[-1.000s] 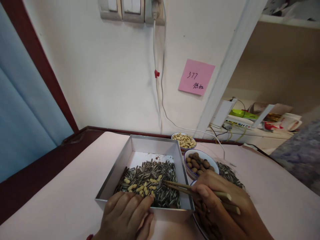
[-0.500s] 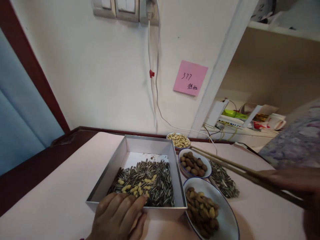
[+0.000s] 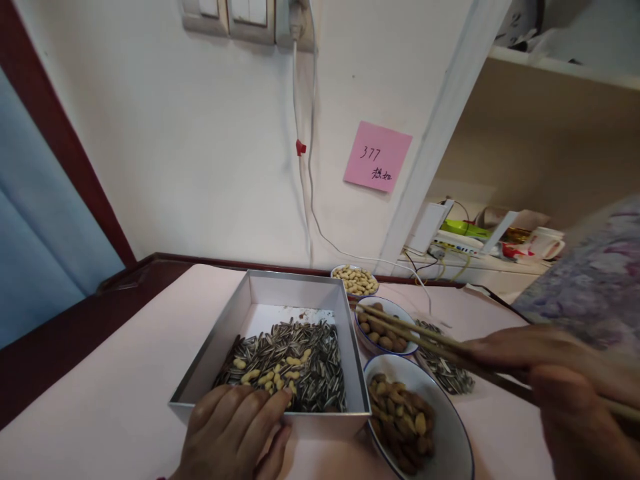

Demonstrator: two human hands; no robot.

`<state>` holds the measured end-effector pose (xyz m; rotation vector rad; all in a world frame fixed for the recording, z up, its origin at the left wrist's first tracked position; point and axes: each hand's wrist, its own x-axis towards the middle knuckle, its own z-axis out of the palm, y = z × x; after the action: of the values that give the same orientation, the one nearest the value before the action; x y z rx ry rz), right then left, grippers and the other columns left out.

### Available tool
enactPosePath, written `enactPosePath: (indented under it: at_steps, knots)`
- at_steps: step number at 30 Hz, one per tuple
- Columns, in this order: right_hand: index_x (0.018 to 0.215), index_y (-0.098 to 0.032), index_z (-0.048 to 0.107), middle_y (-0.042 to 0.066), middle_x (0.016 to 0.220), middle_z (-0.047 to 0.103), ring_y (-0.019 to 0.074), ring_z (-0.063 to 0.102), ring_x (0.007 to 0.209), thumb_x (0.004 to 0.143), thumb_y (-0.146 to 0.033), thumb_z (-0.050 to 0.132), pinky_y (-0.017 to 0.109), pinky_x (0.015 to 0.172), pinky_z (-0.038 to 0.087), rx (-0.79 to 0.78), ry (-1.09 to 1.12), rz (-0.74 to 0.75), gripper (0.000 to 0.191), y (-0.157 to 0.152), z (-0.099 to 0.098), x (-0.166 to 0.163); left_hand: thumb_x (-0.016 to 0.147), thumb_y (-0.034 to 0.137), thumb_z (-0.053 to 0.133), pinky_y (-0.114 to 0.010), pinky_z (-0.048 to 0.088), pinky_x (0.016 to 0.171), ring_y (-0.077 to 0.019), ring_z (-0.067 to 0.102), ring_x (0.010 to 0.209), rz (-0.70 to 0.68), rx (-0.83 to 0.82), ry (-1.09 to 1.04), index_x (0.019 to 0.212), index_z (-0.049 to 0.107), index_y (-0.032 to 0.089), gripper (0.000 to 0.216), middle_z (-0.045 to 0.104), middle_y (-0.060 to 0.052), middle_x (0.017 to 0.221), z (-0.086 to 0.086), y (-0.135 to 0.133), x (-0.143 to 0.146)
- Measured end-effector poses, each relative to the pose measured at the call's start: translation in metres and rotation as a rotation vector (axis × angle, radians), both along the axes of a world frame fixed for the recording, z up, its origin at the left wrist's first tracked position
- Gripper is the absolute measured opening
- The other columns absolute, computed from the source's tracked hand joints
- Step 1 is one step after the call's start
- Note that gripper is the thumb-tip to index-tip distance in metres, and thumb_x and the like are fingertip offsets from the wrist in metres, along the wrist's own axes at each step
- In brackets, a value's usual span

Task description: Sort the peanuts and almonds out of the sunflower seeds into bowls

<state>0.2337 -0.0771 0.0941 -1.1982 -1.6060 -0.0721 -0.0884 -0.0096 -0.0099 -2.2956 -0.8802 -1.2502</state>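
Observation:
My left hand (image 3: 235, 427) is curled over the front wall of a white box (image 3: 330, 427), fingers inside and thumb outside. In the box lie striped sunflower seeds (image 3: 325, 373) with several peanuts (image 3: 273, 380) on top, close to my fingertips. My right hand (image 3: 565, 373) holds a pair of chopsticks (image 3: 430, 337). Their tips reach over a bowl of round brown nuts (image 3: 383, 341), with nothing visible between them. Nearer to me, an oval bowl (image 3: 453, 427) holds brown almond-like nuts (image 3: 400, 420).
A bowl of peanuts (image 3: 354, 280) stands at the back near the wall. More sunflower seeds (image 3: 457, 377) lie right of the bowls. A white cable (image 3: 370, 257) hangs down to the table. At the right are a shelf with a router (image 3: 457, 240) and floral cloth (image 3: 595, 273).
My right hand has come leftward and into fuller view, and the chopstick tips have moved from the peanut bowl's edge down over the round nuts. My left hand stays on the box.

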Motion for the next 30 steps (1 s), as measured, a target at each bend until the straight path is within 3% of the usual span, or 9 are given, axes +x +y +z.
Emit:
enactPosePath:
  at_steps: [5,10,19,30]
  knots:
    - [0.099,-0.03,0.067,0.001,0.093,0.072,0.017,0.071,0.084,0.1,-0.026,0.05,0.02,0.058,0.054,-0.112,-0.145,0.15,0.017,0.01,0.009,-0.054,0.092,0.021,0.055,-0.035,0.039,0.084,-0.0168,0.058,0.081,0.01,0.003,-0.019,0.102,0.069,0.019,0.017,0.069,0.0,0.082,-0.001,-0.002,0.001]
    - [0.086,-0.023,0.061,-0.001,0.075,0.062,0.0126,0.064,0.068,0.102,-0.022,0.046,0.022,0.061,0.05,-0.297,-0.145,0.34,0.022,0.019,0.002,-0.071,0.092,0.022,0.055,-0.035,0.04,0.085,-0.0171,0.058,0.081,0.026,0.0,-0.01,0.102,0.069,0.02,0.017,0.068,0.0,0.08,0.0,-0.003,0.002]
    - [0.077,-0.02,0.056,0.001,0.073,0.059,0.0119,0.059,0.065,0.102,-0.024,0.043,0.021,0.053,0.042,-0.325,-0.111,0.363,0.029,0.028,-0.014,-0.084,0.091,0.019,0.056,-0.036,0.039,0.087,-0.0175,0.057,0.084,0.028,-0.024,0.01,0.103,0.069,0.019,0.018,0.069,0.0,0.082,0.002,-0.004,0.002]
    - [0.082,-0.021,0.061,0.002,0.072,0.063,0.014,0.065,0.066,0.103,-0.023,0.044,0.022,0.056,0.05,-0.277,-0.114,0.345,0.027,0.022,-0.002,-0.075,0.09,0.018,0.056,-0.035,0.039,0.086,-0.0167,0.057,0.082,0.004,-0.008,0.005,0.104,0.069,0.018,0.019,0.068,0.0,0.08,0.004,-0.003,0.002]
